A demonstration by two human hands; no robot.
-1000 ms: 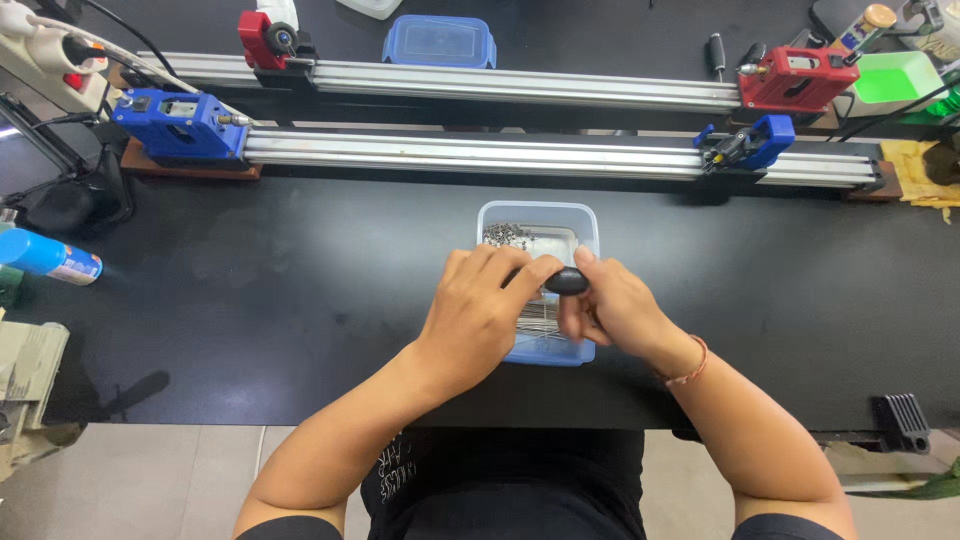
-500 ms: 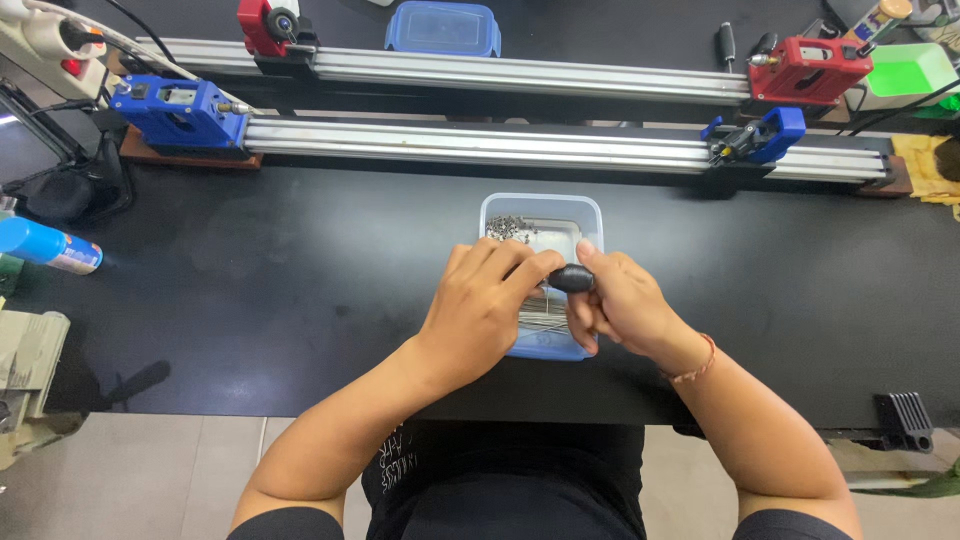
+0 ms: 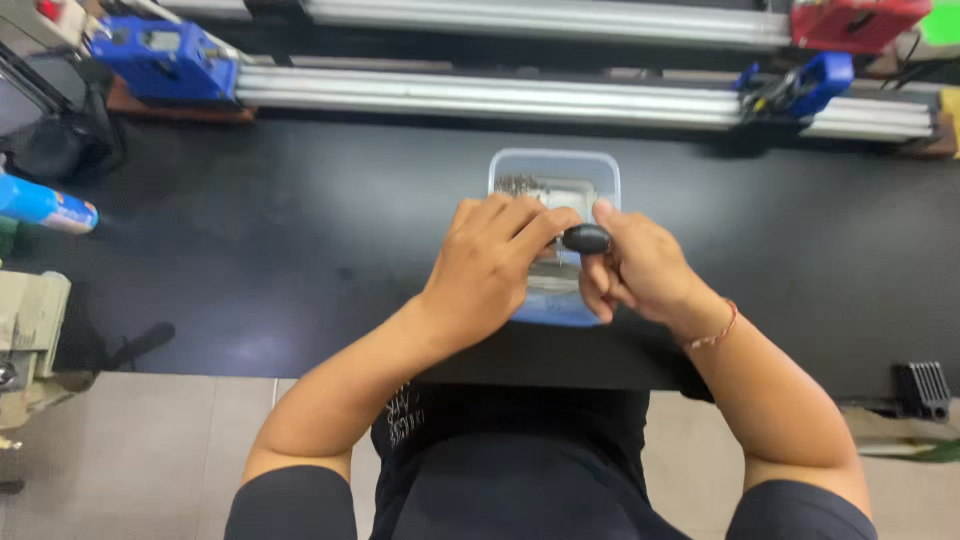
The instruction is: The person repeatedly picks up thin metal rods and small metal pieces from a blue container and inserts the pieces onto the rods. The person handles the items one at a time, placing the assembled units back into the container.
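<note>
Black oval knob (image 3: 586, 238) stays pinched between right hand (image 3: 640, 268) and left hand (image 3: 490, 270) over clear plastic tub (image 3: 556, 170); hands barely shifted.

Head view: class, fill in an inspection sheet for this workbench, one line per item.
Surface: black table, matte, dark.
Job's things: clear plastic container with small metal parts; black oval object.
Clutter: blue can at the left edge.
Grippers: left hand over the container; right hand pinching the black oval object.
Cables: wires by the blue fixture.
Surroundings: aluminium rails, red fixture, tiled floor.
</note>
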